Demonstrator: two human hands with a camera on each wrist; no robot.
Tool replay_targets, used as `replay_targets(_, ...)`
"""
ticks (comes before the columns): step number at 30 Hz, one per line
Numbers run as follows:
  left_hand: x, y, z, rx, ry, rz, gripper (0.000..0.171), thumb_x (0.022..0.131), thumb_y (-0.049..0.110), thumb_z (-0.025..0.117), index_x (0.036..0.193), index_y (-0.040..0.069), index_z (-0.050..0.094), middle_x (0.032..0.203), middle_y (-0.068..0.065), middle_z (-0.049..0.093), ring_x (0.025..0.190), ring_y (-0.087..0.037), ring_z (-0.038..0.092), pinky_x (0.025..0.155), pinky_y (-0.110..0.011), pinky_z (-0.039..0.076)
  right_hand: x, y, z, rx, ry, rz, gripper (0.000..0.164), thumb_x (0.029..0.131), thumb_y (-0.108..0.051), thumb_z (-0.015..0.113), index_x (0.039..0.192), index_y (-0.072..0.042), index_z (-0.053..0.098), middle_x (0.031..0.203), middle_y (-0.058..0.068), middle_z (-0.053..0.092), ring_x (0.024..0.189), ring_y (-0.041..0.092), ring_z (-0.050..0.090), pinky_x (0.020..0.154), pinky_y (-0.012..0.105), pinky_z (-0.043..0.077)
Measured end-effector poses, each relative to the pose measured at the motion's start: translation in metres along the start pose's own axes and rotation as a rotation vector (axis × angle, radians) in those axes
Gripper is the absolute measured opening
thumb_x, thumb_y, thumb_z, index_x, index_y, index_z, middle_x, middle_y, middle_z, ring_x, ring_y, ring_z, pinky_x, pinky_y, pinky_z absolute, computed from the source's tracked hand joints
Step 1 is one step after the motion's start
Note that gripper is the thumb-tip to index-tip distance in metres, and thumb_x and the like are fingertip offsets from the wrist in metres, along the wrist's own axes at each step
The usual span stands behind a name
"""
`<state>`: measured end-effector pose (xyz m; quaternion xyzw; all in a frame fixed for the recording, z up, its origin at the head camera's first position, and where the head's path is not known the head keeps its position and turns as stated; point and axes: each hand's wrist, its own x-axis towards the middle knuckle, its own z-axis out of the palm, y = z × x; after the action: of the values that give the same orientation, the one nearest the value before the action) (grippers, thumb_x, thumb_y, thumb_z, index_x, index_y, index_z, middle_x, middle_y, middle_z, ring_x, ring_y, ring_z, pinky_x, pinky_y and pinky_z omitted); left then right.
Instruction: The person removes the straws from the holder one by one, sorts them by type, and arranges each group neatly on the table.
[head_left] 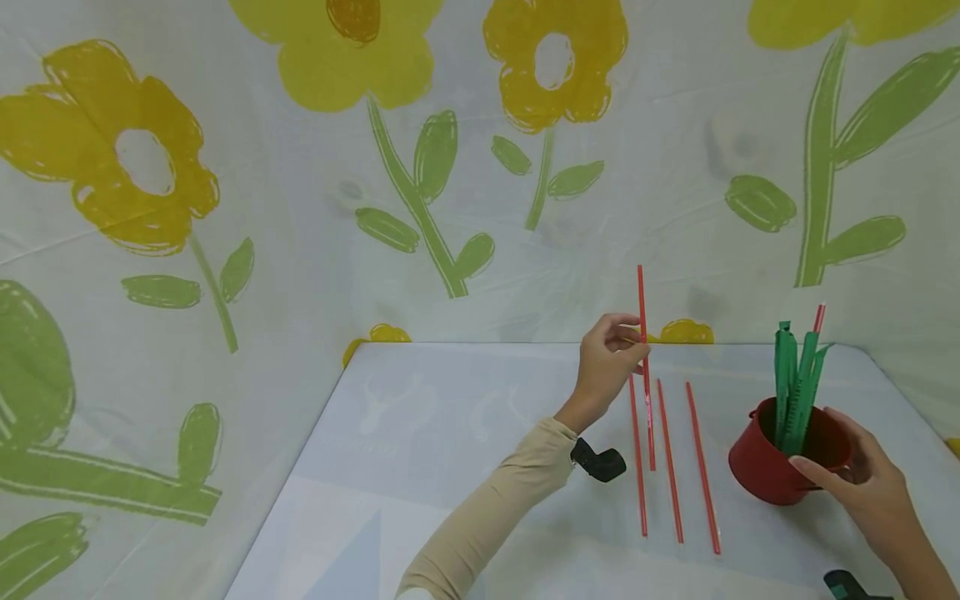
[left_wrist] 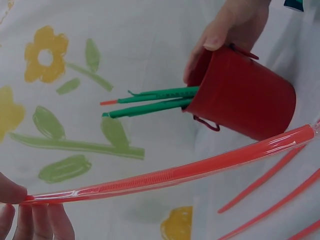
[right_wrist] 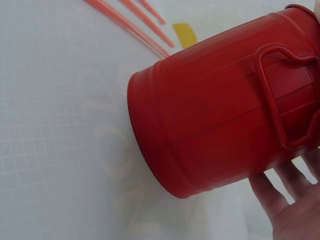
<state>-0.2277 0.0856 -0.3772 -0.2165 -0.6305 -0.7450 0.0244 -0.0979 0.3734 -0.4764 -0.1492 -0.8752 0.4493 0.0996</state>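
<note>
My left hand (head_left: 602, 362) pinches one end of a red drinking straw (left_wrist: 175, 176) in a clear wrapper, between thumb and fingers. In the head view this straw stands nearly upright above the table. My right hand (head_left: 873, 487) holds a red metal bucket (head_left: 761, 467) by its side, thumb near the rim; a wire handle (right_wrist: 274, 97) shows on its wall in the right wrist view. Inside the bucket stand several straws in green wrappers (head_left: 784, 383), one with a red tip sticking out. Three more red straws (head_left: 701, 462) lie on the table between the hands.
The white table (head_left: 420, 467) meets a pale cloth backdrop (head_left: 300, 275) printed with yellow flowers and green leaves. A black strap piece (head_left: 600, 462) is at my left wrist, and another dark piece (head_left: 846, 586) is by my right wrist.
</note>
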Motion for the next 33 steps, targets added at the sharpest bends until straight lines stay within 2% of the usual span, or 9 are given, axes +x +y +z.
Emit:
replay_targets(6, -0.001, -0.011, -0.008, 0.008, 0.02, -0.033, 0.029, 0.083, -0.006, 0.064, 0.11, 0.005, 0.06, 0.09, -0.01, 0.062, 0.071, -0.007, 0.061, 0.058, -0.034, 0.058, -0.001, 0.002, 0.0, -0.009, 0.009, 0.001, 0.087, 0.087, -0.034, 0.067, 0.151, -0.036, 0.008, 0.154, 0.017, 0.019, 0.13, 0.041, 0.025, 0.073, 0.021, 0.052)
replay_targets(11, -0.003, -0.019, -0.015, 0.023, 0.038, -0.065, 0.029, 0.082, -0.007, 0.063, 0.109, 0.005, 0.061, 0.087, -0.008, 0.062, 0.07, -0.015, 0.063, 0.06, -0.045, 0.057, -0.001, 0.005, 0.001, -0.014, 0.014, -0.009, 0.087, 0.087, -0.034, 0.068, 0.151, -0.037, 0.009, 0.155, 0.013, 0.019, 0.132, 0.038, 0.025, 0.075, 0.023, 0.05)
replay_targets(16, -0.006, -0.026, -0.02, 0.06, 0.053, -0.092, 0.029, 0.082, -0.006, 0.063, 0.11, 0.004, 0.061, 0.086, -0.007, 0.061, 0.074, -0.028, 0.065, 0.056, -0.038, 0.058, 0.0, 0.006, 0.002, -0.017, 0.011, -0.01, 0.087, 0.087, -0.034, 0.068, 0.151, -0.037, 0.009, 0.155, 0.013, 0.019, 0.132, 0.039, 0.025, 0.076, 0.026, 0.05)
replay_targets(18, -0.007, -0.028, -0.022, 0.075, 0.057, -0.107, 0.03, 0.082, -0.005, 0.062, 0.111, 0.003, 0.06, 0.087, -0.007, 0.061, 0.074, -0.026, 0.065, 0.056, -0.035, 0.057, 0.0, 0.005, 0.002, -0.017, 0.009, -0.01, 0.087, 0.087, -0.034, 0.068, 0.151, -0.037, 0.009, 0.155, 0.014, 0.019, 0.131, 0.04, 0.025, 0.073, 0.024, 0.052)
replay_targets(22, -0.008, -0.033, -0.025, 0.083, 0.068, -0.138, 0.031, 0.081, -0.006, 0.061, 0.111, 0.003, 0.06, 0.086, -0.003, 0.061, 0.068, -0.014, 0.062, 0.054, -0.03, 0.057, 0.0, 0.005, 0.002, -0.014, 0.006, -0.015, 0.087, 0.086, -0.034, 0.068, 0.151, -0.037, 0.009, 0.155, 0.014, 0.019, 0.13, 0.041, 0.026, 0.066, 0.019, 0.054)
replay_targets(25, -0.009, -0.038, -0.027, 0.087, 0.078, -0.162, 0.029, 0.082, -0.004, 0.061, 0.109, 0.006, 0.061, 0.084, 0.001, 0.06, 0.066, -0.01, 0.061, 0.054, -0.029, 0.056, 0.0, 0.004, 0.002, -0.018, 0.002, -0.014, 0.087, 0.087, -0.034, 0.068, 0.151, -0.038, 0.009, 0.155, 0.015, 0.018, 0.132, 0.041, 0.025, 0.068, 0.024, 0.054)
replay_targets(29, -0.01, -0.044, -0.029, 0.093, 0.082, -0.187, 0.027, 0.083, -0.001, 0.062, 0.108, 0.008, 0.062, 0.084, -0.001, 0.06, 0.067, -0.01, 0.061, 0.055, -0.032, 0.057, 0.0, 0.005, 0.002, -0.019, 0.0, -0.009, 0.087, 0.087, -0.035, 0.068, 0.151, -0.038, 0.008, 0.155, 0.014, 0.017, 0.135, 0.04, 0.023, 0.074, 0.033, 0.052)
replay_targets(33, -0.011, -0.049, -0.031, 0.094, 0.081, -0.208, 0.027, 0.082, -0.001, 0.063, 0.108, 0.008, 0.062, 0.085, -0.004, 0.06, 0.067, -0.013, 0.061, 0.058, -0.039, 0.058, 0.0, 0.006, 0.002, -0.016, -0.001, -0.008, 0.087, 0.087, -0.034, 0.068, 0.15, -0.038, 0.008, 0.156, 0.013, 0.017, 0.137, 0.039, 0.022, 0.074, 0.033, 0.051)
